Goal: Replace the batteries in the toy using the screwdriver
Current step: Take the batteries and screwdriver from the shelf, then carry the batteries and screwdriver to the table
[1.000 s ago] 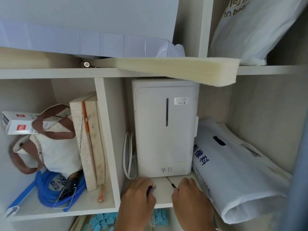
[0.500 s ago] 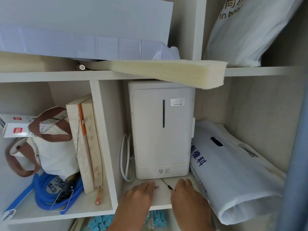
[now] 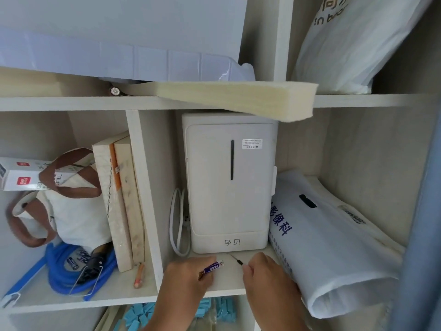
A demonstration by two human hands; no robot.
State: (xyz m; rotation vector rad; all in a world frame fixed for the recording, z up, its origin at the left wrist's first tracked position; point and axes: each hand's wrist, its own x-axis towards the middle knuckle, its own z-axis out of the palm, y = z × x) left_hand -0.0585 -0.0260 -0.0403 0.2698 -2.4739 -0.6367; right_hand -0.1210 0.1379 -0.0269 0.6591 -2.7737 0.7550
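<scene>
My left hand (image 3: 186, 280) grips a small purple battery (image 3: 212, 268) on the shelf board (image 3: 226, 280) in front of a white appliance (image 3: 229, 185). My right hand (image 3: 267, 280) holds a thin screwdriver (image 3: 236, 258); only its metal tip and black collar stick out toward the appliance. The rest of the tool is hidden in my fist. Several loose batteries (image 3: 76, 258) lie in the left compartment on a blue coil (image 3: 71, 275). No toy is in view.
A white plastic bag (image 3: 334, 244) leans right of the appliance. A white cable (image 3: 177, 223) hangs at its left. Wooden boards (image 3: 119, 199), a canvas bag (image 3: 71, 211) and an orange pencil (image 3: 139, 275) fill the left compartment. Foam (image 3: 238, 96) overhangs above. Blue pieces (image 3: 143, 316) lie below.
My left hand has lifted slightly and turned, so the battery in it now shows full length. My right hand stays on the screwdriver. The view has shifted a little.
</scene>
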